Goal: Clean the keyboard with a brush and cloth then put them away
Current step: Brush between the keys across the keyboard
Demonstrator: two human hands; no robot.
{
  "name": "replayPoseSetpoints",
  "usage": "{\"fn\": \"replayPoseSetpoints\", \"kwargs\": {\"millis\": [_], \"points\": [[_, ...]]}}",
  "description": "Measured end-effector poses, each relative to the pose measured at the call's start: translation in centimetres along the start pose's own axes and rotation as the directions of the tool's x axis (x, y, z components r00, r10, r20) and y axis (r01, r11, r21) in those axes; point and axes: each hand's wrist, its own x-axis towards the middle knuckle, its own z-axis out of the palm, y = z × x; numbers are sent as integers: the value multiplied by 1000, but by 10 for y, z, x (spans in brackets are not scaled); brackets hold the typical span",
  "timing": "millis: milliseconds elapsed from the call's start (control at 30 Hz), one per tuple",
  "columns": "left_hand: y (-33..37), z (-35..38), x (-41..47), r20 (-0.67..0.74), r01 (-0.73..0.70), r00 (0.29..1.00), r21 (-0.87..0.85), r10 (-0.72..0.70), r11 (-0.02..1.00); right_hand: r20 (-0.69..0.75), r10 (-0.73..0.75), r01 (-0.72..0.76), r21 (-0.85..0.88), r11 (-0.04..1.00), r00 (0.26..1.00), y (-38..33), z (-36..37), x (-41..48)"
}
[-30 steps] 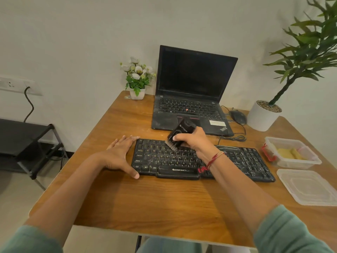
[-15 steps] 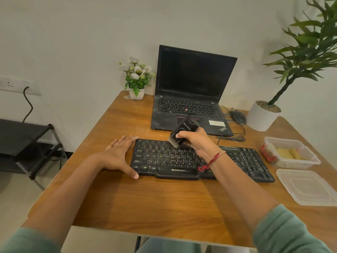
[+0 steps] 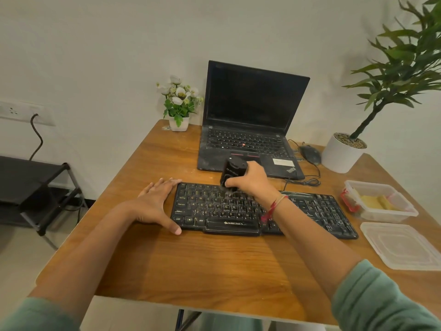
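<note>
— Keyboard [image 3: 262,211] is laid on the desk [image 3: 214,271] before the laptop [image 3: 250,130]; which step is in hand?
— Brushing, judged. The brush [image 3: 232,172] is gripped in the right hand [image 3: 254,183], bristles on the upper key rows. The left hand [image 3: 156,203] is spread flat, open, bracing the keyboard's left end.
— Next?
— Remaining rows should be swept; the cloth seems kept in the box [image 3: 379,204].

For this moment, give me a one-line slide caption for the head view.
Right hand brushes the keyboard with a black brush while the left hand steadies its edge.
</note>
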Motion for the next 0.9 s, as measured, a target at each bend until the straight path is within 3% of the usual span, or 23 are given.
{"fn": "replayPoseSetpoints", "kwargs": {"millis": [67, 233, 300, 433, 600, 767, 900], "points": [[1, 0, 0, -1, 2, 1000, 4, -2, 1000, -60, -45, 40, -94, 995, 997, -3, -1, 0], [1, 0, 0, -9, 3, 1000, 6, -3, 1000, 112, -135, 144, -71, 987, 984, -8, 20, -17], [1, 0, 0, -10, 4, 1000, 9, -4, 1000, 68, -113, 118, -70, 991, 991, -4, 11, -10], [1, 0, 0, -3, 8, 1000, 14, -8, 1000, -156, -40, 29, -67, 997, 987, 12, -9, 3], [1, 0, 0, -6, 1, 1000, 4, -1, 1000, -31, -42, 42, 0, 999, 999, 16, 6, -12], [3, 0, -2, -3, 6, 1000, -1, -6, 1000, -194, -48, 45, -20, 999, 980, 20, -12, -5], [3, -1, -2, -5, 1, 1000, -6, -1, 1000, -61, -60, 60, -6, 998, 996, 15, 6, -11]]}}
